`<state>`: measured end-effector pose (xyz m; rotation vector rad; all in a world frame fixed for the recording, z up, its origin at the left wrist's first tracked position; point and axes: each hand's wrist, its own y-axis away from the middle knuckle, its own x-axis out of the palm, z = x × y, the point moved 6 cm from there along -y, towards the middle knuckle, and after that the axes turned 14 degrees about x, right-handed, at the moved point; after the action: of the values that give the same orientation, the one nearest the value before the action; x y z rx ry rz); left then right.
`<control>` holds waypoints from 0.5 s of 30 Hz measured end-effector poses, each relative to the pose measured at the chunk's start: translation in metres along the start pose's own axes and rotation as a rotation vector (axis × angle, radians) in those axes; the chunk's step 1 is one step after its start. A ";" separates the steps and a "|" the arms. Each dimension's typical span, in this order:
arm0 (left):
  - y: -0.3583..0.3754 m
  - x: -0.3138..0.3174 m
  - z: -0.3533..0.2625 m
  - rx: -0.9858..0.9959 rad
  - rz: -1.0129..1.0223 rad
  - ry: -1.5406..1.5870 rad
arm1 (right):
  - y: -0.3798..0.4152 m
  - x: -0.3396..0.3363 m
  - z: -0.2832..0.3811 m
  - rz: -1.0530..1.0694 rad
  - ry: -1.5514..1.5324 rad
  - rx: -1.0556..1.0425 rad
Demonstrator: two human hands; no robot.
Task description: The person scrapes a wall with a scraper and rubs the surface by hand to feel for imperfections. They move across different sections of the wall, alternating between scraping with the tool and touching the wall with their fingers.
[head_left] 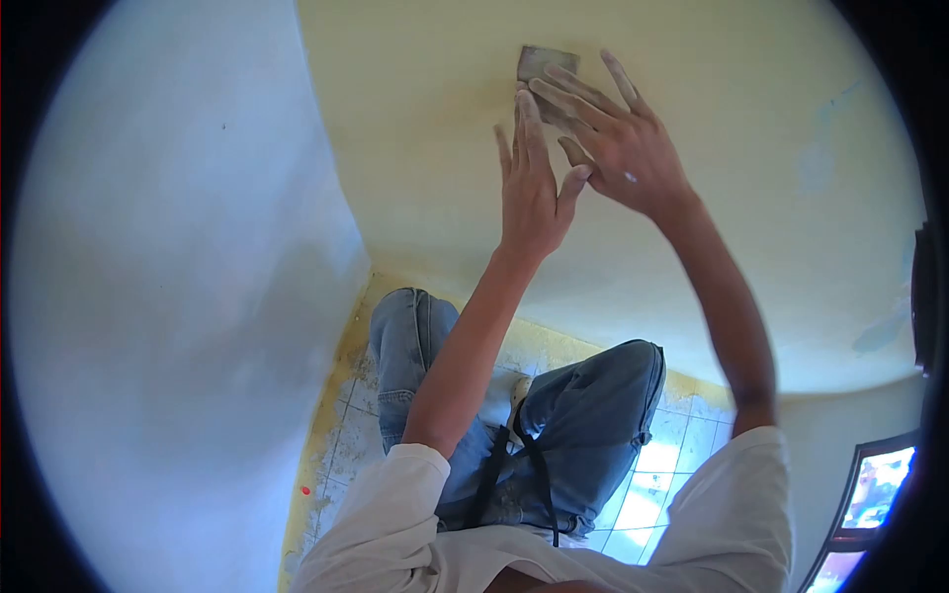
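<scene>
Wall (178,296), pale and shadowed, runs off at far left. The left hand (532,203), grip unclenched, puts straight fingertips by the lower edge of a grey pad (539,61) against the yellow wall (415,119). The right hand (633,153), grip spread, partly hides it. Rightward, a dark object (924,296) and window (875,489) are cut off.
</scene>
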<state>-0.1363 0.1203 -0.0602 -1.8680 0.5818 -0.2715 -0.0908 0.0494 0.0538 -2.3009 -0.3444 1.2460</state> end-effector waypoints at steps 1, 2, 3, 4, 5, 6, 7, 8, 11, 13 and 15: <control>0.001 0.000 0.001 0.003 0.054 -0.098 | 0.007 -0.004 0.002 -0.045 -0.033 0.044; 0.002 0.003 0.002 0.005 0.113 -0.189 | 0.016 -0.013 0.002 -0.121 -0.142 0.115; 0.002 0.004 0.002 -0.003 0.139 -0.240 | 0.030 -0.019 -0.001 -0.203 -0.221 0.208; 0.001 0.005 0.001 -0.011 0.166 -0.293 | 0.047 -0.022 -0.003 -0.283 -0.300 0.302; -0.001 0.001 0.006 -0.026 0.190 -0.339 | 0.063 -0.018 0.000 -0.331 -0.386 0.480; -0.001 0.002 0.004 -0.036 0.222 -0.391 | 0.092 -0.010 0.001 -0.385 -0.476 0.662; -0.002 0.003 0.003 -0.042 0.255 -0.445 | 0.128 0.016 0.005 -0.451 -0.576 0.721; -0.004 0.003 0.004 -0.047 0.294 -0.497 | 0.152 0.042 0.018 -0.353 -0.670 0.800; -0.002 0.001 0.002 -0.006 0.154 -0.390 | 0.220 0.142 0.081 0.187 -0.807 0.726; -0.012 -0.007 -0.001 0.071 0.142 -0.396 | 0.225 0.157 0.106 0.463 -0.865 0.726; -0.020 -0.007 -0.002 0.151 0.090 -0.335 | 0.210 0.162 0.109 0.475 -0.940 0.806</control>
<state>-0.1378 0.1272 -0.0399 -1.6882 0.4017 0.0573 -0.0961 -0.0232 -0.2236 -1.0358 0.3848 2.1460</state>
